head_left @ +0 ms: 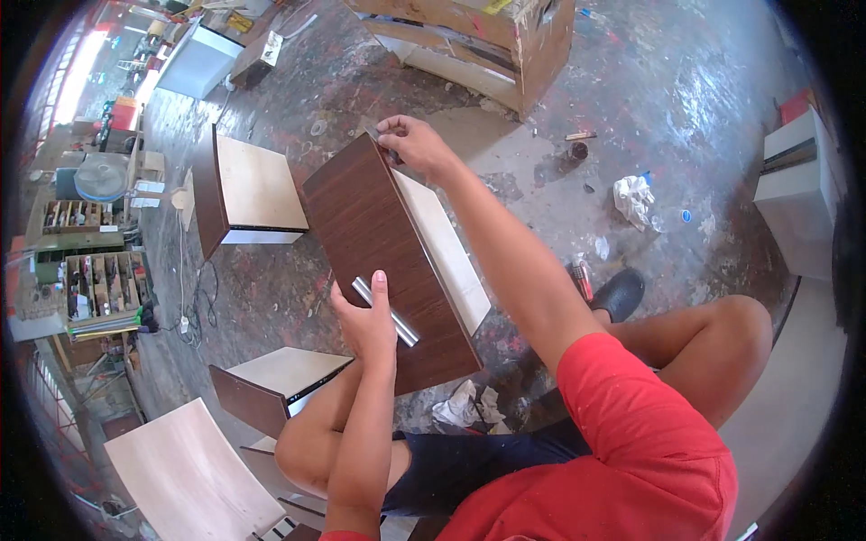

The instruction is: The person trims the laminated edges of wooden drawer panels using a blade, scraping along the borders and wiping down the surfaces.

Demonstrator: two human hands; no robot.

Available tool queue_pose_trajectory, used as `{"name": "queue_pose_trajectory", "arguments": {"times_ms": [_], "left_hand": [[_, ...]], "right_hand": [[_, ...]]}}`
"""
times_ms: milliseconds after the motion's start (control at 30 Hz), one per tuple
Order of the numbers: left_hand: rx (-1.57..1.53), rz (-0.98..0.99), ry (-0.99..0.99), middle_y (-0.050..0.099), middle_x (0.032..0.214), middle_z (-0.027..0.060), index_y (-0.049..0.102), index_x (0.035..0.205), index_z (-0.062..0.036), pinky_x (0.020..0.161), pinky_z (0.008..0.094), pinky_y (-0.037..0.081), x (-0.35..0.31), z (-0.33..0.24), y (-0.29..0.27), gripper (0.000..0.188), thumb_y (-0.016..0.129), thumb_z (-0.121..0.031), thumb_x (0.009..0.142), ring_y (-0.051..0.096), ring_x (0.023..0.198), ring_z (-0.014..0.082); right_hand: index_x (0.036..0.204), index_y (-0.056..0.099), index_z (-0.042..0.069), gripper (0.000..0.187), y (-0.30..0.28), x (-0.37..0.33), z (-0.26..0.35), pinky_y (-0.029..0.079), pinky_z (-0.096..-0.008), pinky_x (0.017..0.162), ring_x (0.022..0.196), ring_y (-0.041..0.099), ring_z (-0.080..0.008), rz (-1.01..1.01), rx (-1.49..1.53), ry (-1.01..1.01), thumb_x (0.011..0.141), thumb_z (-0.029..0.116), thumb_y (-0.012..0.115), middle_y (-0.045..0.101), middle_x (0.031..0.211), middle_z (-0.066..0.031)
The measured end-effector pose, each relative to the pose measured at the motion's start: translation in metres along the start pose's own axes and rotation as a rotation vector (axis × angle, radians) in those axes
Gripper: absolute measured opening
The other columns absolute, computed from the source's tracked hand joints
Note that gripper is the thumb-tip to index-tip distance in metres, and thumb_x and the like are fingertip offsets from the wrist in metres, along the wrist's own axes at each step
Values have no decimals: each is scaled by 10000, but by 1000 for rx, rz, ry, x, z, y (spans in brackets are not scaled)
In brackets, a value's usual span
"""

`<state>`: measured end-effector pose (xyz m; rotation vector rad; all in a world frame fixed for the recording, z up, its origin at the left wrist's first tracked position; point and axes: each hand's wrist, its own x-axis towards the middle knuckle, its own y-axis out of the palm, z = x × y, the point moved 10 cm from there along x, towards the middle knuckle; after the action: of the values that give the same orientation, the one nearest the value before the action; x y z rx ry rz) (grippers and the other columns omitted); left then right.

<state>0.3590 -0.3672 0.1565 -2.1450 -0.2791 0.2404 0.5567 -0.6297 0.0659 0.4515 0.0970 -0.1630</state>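
A drawer with a dark brown wood-grain front (388,234) and a pale side (456,261) stands tilted before me, between my knees. On its front is a silver bar handle (406,330). My left hand (365,320) grips the drawer at the front's left edge, its thumb lying over the front beside the handle. At the far top corner my right hand (410,144) is closed, fingertips pinched at the drawer's edge. A small dark bit shows under those fingers, too small to make out.
Similar brown-fronted drawers (262,185) (284,374) stand to the left. A worn wooden box (469,45) is at the far side. Crumpled white cloth (634,200), a small dark can (577,151) and scraps lie on the stained floor. Tool trays (99,284) line the left.
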Motion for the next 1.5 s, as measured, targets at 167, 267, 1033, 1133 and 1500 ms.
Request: {"name": "queue_pose_trajectory", "arguments": {"times_ms": [167, 267, 1033, 1133, 1500], "left_hand": [[-4, 23, -5, 603, 1448, 250, 438, 1535, -9, 1123, 493, 424, -6, -14, 4, 902, 736, -595, 918, 571, 1348, 422], [20, -14, 29, 602, 1443, 255, 445, 1528, 2, 1121, 494, 427, -6, -14, 1, 908, 743, -593, 910, 575, 1340, 425], [-69, 10, -22, 619, 1459, 215, 501, 1514, -1, 1135, 481, 428, 1, -4, 8, 971, 769, -659, 852, 590, 1347, 389], [-75, -24, -32, 611, 1471, 204, 512, 1510, -5, 1131, 486, 433, 1, -3, 3, 945, 767, -644, 862, 584, 1354, 382], [-31, -33, -21, 563, 1447, 269, 461, 1514, 28, 1120, 520, 445, 2, 2, -4, 905, 672, -631, 931, 556, 1349, 430]], "right_hand": [[1193, 681, 37, 274, -13, 7, 10, 537, -308, 730, 840, 666, -136, -50, -92, -22, 938, 123, 733, 733, 1002, -66], [1186, 681, 47, 254, -11, -12, 11, 535, -301, 744, 853, 666, -132, -15, -145, -39, 951, 129, 729, 741, 1011, -67], [1238, 601, 71, 197, -22, -376, -22, 511, -294, 842, 935, 619, -101, -4, -222, 176, 1049, 98, 650, 675, 993, -25], [1259, 584, 54, 213, -20, -405, -27, 515, -291, 873, 968, 621, -100, 154, -216, 131, 1056, 93, 636, 666, 1043, -29], [1194, 672, 15, 261, -51, -182, 93, 569, -378, 849, 952, 755, -278, -167, -806, -259, 977, 160, 691, 777, 1022, -152]]}}
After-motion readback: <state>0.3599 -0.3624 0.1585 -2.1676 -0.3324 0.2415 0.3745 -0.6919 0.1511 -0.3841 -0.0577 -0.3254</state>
